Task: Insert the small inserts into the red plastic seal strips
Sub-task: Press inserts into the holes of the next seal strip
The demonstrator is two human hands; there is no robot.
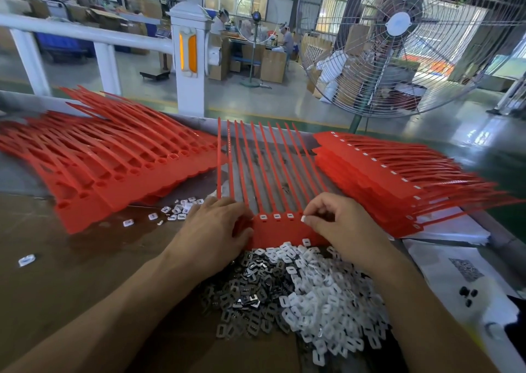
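Head view: right hand [345, 227] fingers [314, 216] pinch a white insert [305, 219] at the red seal strip [280, 227], whose head lies on the bench [71, 273]. Left hand [216, 230] presses that strip's left end, fingers bent, gripping nothing visible. Just nearer than the strip lies the insert pile [307, 295].

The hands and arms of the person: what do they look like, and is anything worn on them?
Both the left hand and the right hand are bare: no gloves, rings or watch show. The forearms are bare too, with no sleeves in view. The fingernails look short.
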